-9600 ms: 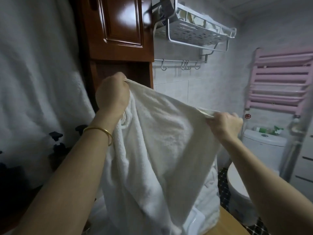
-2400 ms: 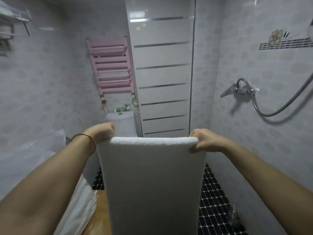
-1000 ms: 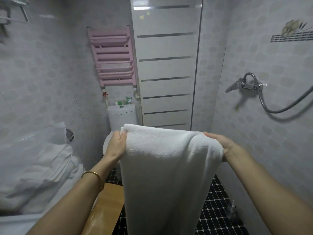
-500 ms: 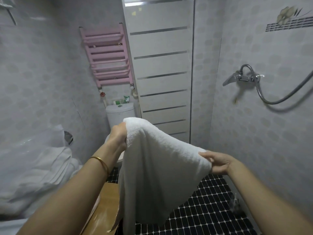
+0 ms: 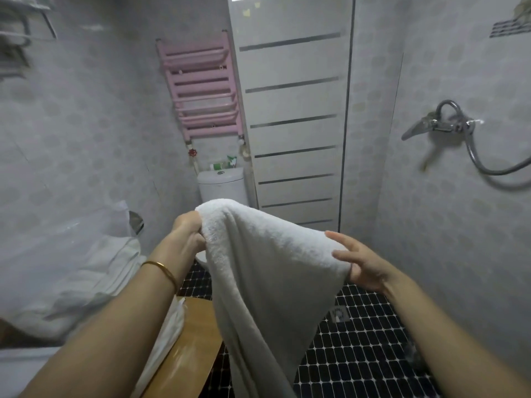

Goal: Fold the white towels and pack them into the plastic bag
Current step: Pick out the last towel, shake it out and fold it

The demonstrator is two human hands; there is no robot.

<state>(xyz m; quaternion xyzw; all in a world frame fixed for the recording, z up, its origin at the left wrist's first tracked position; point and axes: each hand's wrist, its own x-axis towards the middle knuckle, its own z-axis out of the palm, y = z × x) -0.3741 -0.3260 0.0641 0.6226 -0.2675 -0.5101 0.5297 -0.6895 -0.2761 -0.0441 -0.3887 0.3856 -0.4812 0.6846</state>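
The person is holding a white towel [image 5: 267, 271] up in the air between both hands, in front of the toilet [image 5: 221, 186] and above the dark tiled floor [image 5: 365, 349]. The towel is looking thick and fluffy, with a looped nap. Its top edge is sloping down from the left to the right, and the rest is hanging in long soft folds down out of view. The left hand [image 5: 188, 231], with a gold bangle [image 5: 161, 270] on its wrist, is gripping the higher corner with curled fingers. The right hand [image 5: 365, 264] is lying against the lower corner with fingers straight and spread; a pinch is not showing. A clear plastic bag [image 5: 57, 239] is sitting to the left with white cloth inside it, beside a wooden seat [image 5: 195, 340].
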